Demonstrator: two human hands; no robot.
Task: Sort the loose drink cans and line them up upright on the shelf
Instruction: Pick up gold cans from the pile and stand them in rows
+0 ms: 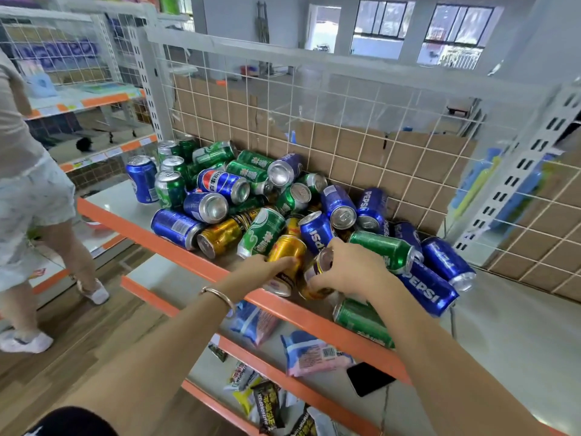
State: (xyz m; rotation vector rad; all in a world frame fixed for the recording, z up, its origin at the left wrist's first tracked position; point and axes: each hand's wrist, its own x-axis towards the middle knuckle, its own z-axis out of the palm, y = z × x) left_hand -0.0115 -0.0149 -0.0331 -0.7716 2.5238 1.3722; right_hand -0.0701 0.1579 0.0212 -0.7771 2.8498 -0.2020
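Room: large pale hall, windows (452,29) at 12 to 1 o'clock, wood floor (63,350) at 8 o'clock. Second person (34,196) stands at 9 o'clock. White shelf (509,335) with an orange front edge runs from 9 toward 4 o'clock, backed by wire grid (314,99) with cardboard behind. Lower shelf at 6 o'clock carries snack packets (314,354) and a dark phone (369,378).

Pile of cans (251,199) sits mid-shelf, blue, green and gold mixed, most on their sides, long axes pointing all ways. Upright group at 10 o'clock: one blue can (142,179) and several green ones (169,188), tops up.

Left hand (267,267), bracelet on wrist, curls over a gold can (287,262) lying on its side, long axis 12 to 6, one end overhanging the orange edge. Right hand (349,272) wraps a second gold can (319,270), tilted, top toward 12 o'clock. Both hands closed in a grip, just beside each other.
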